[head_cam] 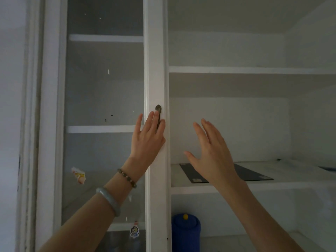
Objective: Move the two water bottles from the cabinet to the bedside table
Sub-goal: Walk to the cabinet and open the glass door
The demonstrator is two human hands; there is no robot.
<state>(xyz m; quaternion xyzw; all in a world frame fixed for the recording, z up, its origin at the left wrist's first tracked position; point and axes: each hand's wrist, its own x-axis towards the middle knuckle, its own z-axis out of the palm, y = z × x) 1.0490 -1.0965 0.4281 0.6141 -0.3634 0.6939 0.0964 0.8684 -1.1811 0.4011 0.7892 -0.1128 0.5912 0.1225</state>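
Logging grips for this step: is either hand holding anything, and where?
Nothing is gripped. The left hand rests flat on the door frame by its handle; the right hand is open, empty.

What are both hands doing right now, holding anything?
Left hand: open, fingers on the door handle of the cabinet door frame, holding nothing.
Right hand: open, raised before the open shelves, holding nothing.
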